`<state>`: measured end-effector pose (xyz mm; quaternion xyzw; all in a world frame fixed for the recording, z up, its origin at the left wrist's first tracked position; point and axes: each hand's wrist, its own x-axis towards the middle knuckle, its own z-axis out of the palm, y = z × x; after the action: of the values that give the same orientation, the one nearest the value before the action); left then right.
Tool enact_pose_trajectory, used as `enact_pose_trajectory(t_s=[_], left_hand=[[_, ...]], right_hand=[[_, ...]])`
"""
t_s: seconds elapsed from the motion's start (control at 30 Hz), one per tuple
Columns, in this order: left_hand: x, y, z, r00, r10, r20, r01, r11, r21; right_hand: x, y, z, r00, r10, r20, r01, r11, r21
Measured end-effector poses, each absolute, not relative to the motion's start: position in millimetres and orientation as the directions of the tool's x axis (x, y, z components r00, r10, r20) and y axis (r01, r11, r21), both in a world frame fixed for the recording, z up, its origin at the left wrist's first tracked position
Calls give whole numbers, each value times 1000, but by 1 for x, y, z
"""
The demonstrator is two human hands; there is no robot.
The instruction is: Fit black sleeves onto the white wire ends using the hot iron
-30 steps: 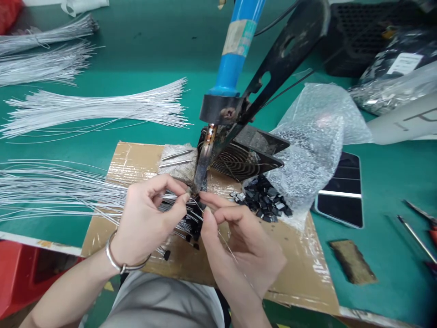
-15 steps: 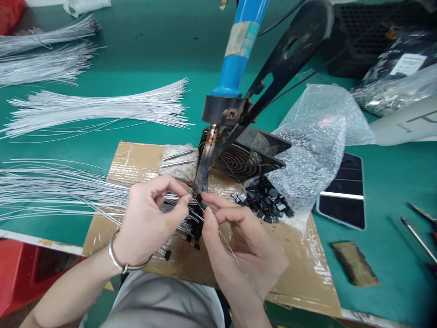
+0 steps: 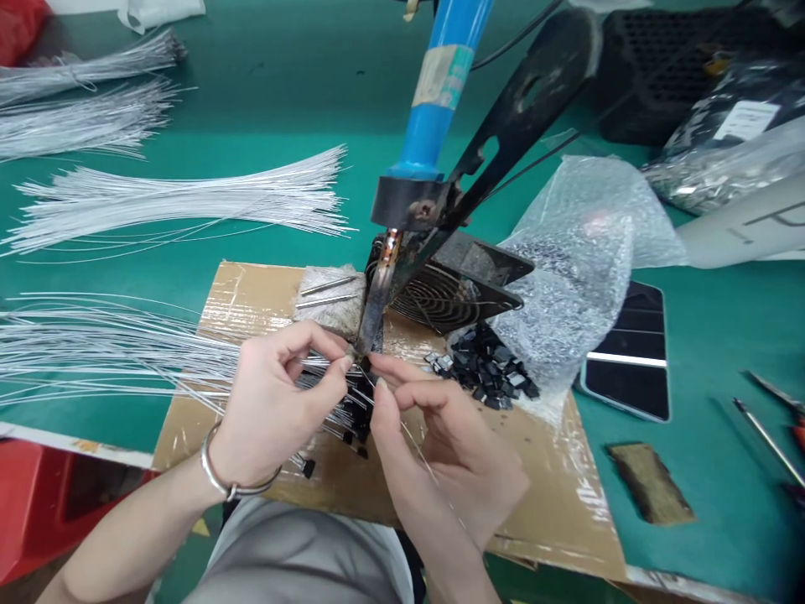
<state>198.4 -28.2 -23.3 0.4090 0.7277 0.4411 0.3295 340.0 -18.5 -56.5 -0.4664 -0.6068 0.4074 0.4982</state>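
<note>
A soldering iron [image 3: 428, 126] with a blue handle hangs tip-down in a black metal bracket [image 3: 521, 109]. Just below its tip, my left hand [image 3: 277, 403] is closed in a pinch; what sits in its fingertips is mostly hidden. Close beside it, my right hand [image 3: 449, 453] pinches a thin strand of solder wire [image 3: 418, 449], which trails back across the palm. Under both hands lie white wires [image 3: 126, 352], several with small black pieces [image 3: 308, 468] on their ends. To the right is a heap of black pieces [image 3: 494, 365].
A cardboard sheet [image 3: 553, 503] covers the work spot. Behind the tip stands a fan [image 3: 440, 298]; a pad [image 3: 330, 294] with two metal rods lies left of it. A bubble-wrap bag [image 3: 572, 252], phone [image 3: 629, 361] and sponge [image 3: 651, 482] are rightward. More wire bundles [image 3: 182, 201] lie left.
Both hands stay almost in the same place, with the right fingers shifted very slightly. The things on the right appear a little further left in the view.
</note>
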Motion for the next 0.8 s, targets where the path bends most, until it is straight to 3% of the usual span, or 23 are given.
enact_pose_trajectory(t_s=[0.8], left_hand=[[199, -27, -22, -424, 895, -139, 304, 285, 909]], right_hand=[[340, -19, -57, -63, 969, 238, 170, 245, -955]])
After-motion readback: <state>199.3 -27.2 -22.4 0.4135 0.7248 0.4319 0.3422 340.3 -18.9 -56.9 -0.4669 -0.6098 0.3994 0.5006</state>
